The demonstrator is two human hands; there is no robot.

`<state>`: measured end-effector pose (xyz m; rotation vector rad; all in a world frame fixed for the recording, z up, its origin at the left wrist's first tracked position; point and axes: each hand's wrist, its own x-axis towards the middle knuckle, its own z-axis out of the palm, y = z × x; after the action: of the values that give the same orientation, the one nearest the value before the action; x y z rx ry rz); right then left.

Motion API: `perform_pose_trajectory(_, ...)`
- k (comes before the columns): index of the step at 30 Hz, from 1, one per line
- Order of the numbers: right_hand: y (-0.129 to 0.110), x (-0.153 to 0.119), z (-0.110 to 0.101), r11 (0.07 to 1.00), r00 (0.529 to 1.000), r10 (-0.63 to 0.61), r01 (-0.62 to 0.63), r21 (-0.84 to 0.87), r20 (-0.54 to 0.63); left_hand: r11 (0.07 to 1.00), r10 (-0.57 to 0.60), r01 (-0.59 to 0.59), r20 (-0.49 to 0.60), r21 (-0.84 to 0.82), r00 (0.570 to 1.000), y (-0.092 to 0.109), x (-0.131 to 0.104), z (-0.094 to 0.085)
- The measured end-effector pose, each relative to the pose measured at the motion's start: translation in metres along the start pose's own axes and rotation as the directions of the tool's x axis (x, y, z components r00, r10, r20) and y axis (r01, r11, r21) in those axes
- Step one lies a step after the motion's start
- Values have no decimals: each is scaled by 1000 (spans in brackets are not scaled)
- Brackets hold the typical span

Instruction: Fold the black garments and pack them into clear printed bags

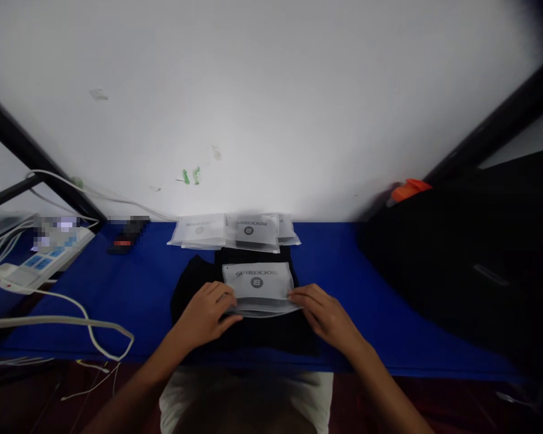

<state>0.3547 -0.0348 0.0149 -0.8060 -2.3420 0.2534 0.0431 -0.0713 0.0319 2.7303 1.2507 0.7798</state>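
Note:
A frosted plastic zip bag with a printed ROCKBROS logo lies in front of me, its lettering turned away from my side. Something dark shows through along its near edge. My left hand grips the bag's left side, fingertips on top and thumb below the near edge. At the near right corner, my right hand pinches the bag between thumb and fingers. Black folded cloth is spread beneath the bag and both hands. Just behind it, several similar zip bags overlap against the wall.
The blue tabletop meets a white wall. At left are a white power strip with loose cables and a dark, partly blurred handheld object. A large black item covers the right end, with something orange behind it.

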Motion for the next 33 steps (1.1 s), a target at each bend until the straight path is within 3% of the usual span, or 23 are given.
perform_pose_trajectory(2,-4,-1,-2,998,997,12,-17,-64,-78,1000,7,-7,-9,3,1000,6,10,5)
perform_pose_trajectory(5,-20,1,0,995,957,-57,33,-89,-284,998,-40,35,-121,-44,992,11,25,5)
perform_pose_trajectory(7,-37,9,7,990,945,-140,125,-71,-296,996,-78,66,-204,-67,976,12,34,2)
perform_pose_trajectory(10,-61,28,26,984,984,-130,114,-134,-119,996,-92,83,-257,-46,962,12,44,-2)
perform_pose_trajectory(12,-70,42,41,968,999,30,-20,-248,33,996,-84,83,-269,-18,959,12,48,-3)
perform_pose_trajectory(15,-69,57,58,893,929,296,-186,-410,223,998,-65,69,-270,7,961,11,50,-3)
perform_pose_trajectory(18,-64,65,62,856,878,370,-195,-479,304,997,-71,73,-251,0,965,8,49,-3)
perform_pose_trajectory(21,-63,67,49,906,891,274,-112,-408,362,997,-62,53,-171,-56,983,6,46,-3)
perform_pose_trajectory(25,-70,62,12,991,929,59,-9,-136,366,976,32,-19,58,-217,998,4,38,3)
perform_pose_trajectory(29,-68,51,-19,993,962,75,-96,70,262,972,72,-2,292,-233,954,9,23,18)
perform_pose_trajectory(33,-59,42,-33,976,981,116,-141,163,154,990,31,19,350,-138,936,12,19,22)
